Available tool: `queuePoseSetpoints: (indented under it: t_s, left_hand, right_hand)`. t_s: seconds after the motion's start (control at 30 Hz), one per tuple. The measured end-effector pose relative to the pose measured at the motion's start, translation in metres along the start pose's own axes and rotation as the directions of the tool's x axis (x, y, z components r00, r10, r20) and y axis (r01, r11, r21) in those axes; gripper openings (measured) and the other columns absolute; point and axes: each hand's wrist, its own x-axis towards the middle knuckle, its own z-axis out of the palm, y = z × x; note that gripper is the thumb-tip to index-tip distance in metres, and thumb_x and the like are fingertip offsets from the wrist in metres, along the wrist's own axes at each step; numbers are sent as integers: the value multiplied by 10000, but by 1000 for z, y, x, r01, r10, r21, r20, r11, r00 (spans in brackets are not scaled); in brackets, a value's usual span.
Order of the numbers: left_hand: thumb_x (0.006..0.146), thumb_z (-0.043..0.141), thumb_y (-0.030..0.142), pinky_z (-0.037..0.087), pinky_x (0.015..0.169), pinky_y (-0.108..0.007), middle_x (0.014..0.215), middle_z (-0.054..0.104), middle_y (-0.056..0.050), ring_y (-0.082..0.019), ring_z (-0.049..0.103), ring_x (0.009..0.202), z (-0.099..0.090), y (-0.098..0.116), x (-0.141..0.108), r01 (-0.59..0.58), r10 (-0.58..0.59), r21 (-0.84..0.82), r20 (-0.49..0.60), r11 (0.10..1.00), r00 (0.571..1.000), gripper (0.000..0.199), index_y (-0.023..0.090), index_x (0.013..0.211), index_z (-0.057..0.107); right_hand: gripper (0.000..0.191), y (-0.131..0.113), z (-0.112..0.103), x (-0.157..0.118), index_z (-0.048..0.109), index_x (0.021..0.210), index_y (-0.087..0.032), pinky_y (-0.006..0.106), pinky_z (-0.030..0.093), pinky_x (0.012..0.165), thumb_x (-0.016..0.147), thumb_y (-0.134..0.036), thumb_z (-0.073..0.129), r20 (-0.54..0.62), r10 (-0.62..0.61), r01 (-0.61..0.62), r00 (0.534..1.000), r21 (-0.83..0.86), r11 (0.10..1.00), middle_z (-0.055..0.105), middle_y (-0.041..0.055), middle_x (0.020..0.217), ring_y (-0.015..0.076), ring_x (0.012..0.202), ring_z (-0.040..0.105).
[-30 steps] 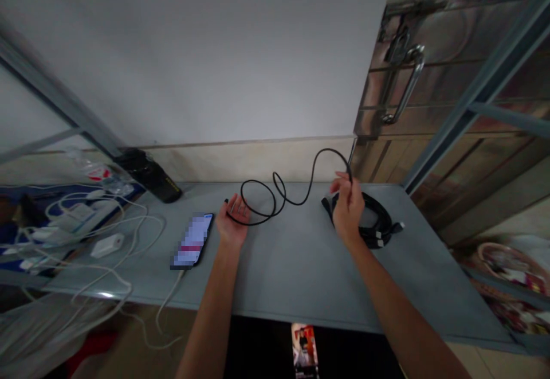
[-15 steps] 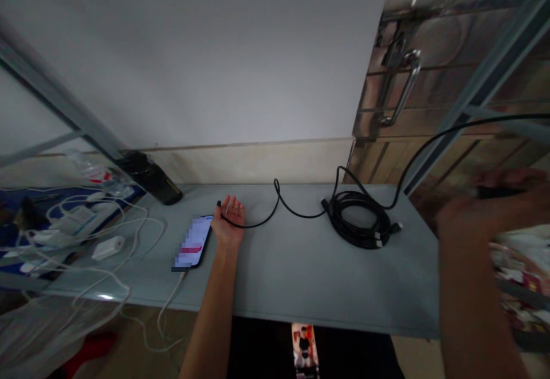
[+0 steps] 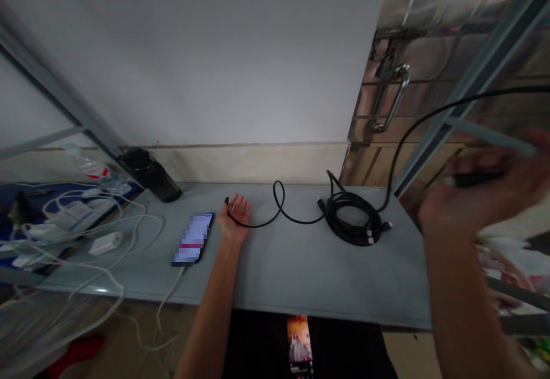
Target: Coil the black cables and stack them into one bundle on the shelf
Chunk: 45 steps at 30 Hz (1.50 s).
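Note:
A black cable [image 3: 299,222] lies in a coil [image 3: 352,240] on the right half of the grey table, with several plugs showing around the coil. One thin length runs left with a loop to my left hand [image 3: 235,217], which rests palm up on the table. The cable's end sits at my thumb and crosses the palm, while the other fingers are loosely extended. My right hand [image 3: 494,187], smeared by motion, is raised beyond the table's right end. Its fingers are closed round a black, plug-like piece [image 3: 476,179]. A thicker length of cable rises from the coil and leaves the view at right.
A phone [image 3: 194,238] on a white charging cord lies left of my left hand. White cords and an adapter [image 3: 105,243] spread at far left, near a black bottle [image 3: 150,175] and a clear bottle [image 3: 101,171]. Another lit phone [image 3: 299,344] is at my lap. Metal frame posts [image 3: 468,89] flank the table.
My right hand has shifted left in the picture with the black piece, and the thick cable's arc stands higher. My left hand stays by the phone. The whole view has shifted slightly.

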Motion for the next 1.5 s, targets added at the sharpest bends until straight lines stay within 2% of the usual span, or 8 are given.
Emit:
queuePoseSetpoints:
  t_s: [0.07,0.17,0.33,0.43,0.77,1.17,1.33,1.5]
  left_hand:
    - [1133,465,340,674,879,-346,1027,839,-128,-213,825,919,2,-3,-3,33,-33,29,23,999,999,368,168,1223,778]
    - [1132,459,359,664,973,-412,1137,834,-188,-267,827,1071,5,-8,-7,89,-94,79,71,993,993,413,122,1292,757]
    - [1146,407,321,648,1016,-440,1152,835,-203,-285,830,1077,8,-11,-11,171,-185,118,119,978,976,437,86,1263,757]
    - [1160,391,317,646,1002,-439,1126,831,-224,-292,831,1045,8,-12,-11,193,-209,139,111,971,972,455,55,1204,760]
    - [1120,612,379,459,478,-236,669,620,20,-106,516,478,27,-20,-26,289,-339,213,258,933,905,319,99,1175,756]
    - [842,988,389,515,560,-207,816,679,0,-107,630,657,32,-25,-52,196,-376,449,358,872,855,558,82,1241,747]
    - [1027,771,341,655,814,-334,1007,798,-107,-224,788,869,29,-20,-53,293,-410,395,254,870,876,396,86,1326,725]
    - [1162,480,483,561,624,-318,700,619,-2,-150,581,522,31,-11,-62,367,-486,351,361,862,796,532,96,1472,672]
  right_hand:
    - [221,28,17,-37,733,1097,-260,282,467,595,1144,-384,555,252,-155,179,955,-74,981,591,-47,734,124,593,565]
    - [373,77,25,-99,706,1208,-210,305,563,766,1193,-494,466,595,14,215,803,-312,925,724,19,987,152,833,690]
    - [315,152,-10,-189,701,1399,-200,417,556,1097,1190,-326,501,962,257,528,94,-268,806,730,137,1333,238,1247,687]
    - [382,178,-36,-219,651,1525,-208,436,557,1110,1151,-227,575,930,337,644,-146,-169,746,729,141,1340,240,1217,691]
    - [265,183,-50,-220,727,1356,-161,435,568,1057,1147,-247,588,898,414,676,-148,-214,705,742,110,1148,253,1127,694]
    - [672,176,-51,-219,733,1342,-156,382,557,974,1041,-746,616,826,531,660,-190,-293,691,822,127,1144,267,1012,785]
    - [539,177,-52,-216,762,1339,-208,324,545,829,1106,-661,586,805,549,693,-223,-266,670,837,101,1103,240,936,803]
    - [299,184,-55,-216,807,1207,-210,305,523,834,1135,-457,654,835,484,662,-262,-210,720,831,67,1041,191,899,781]
